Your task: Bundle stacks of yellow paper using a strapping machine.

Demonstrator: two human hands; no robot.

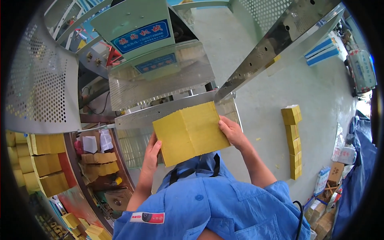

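The left hand (151, 155) grips the left edge of the yellow paper (192, 135), thumb on top; the right hand (233, 133) grips the right edge, its thumb also on top; the fingers beneath are mostly hidden. The paper is held between the two hands, in front of the shirt (200, 199) and on the near side of the machine (162, 78); a crease runs down its middle; whether it is one sheet or a stack, I cannot tell. A steel bar (256, 64) slants up to the right; yellow blocks (293, 140) stand in a row on the grey floor (256, 160); yellow stacks (49, 164) lie at far left.
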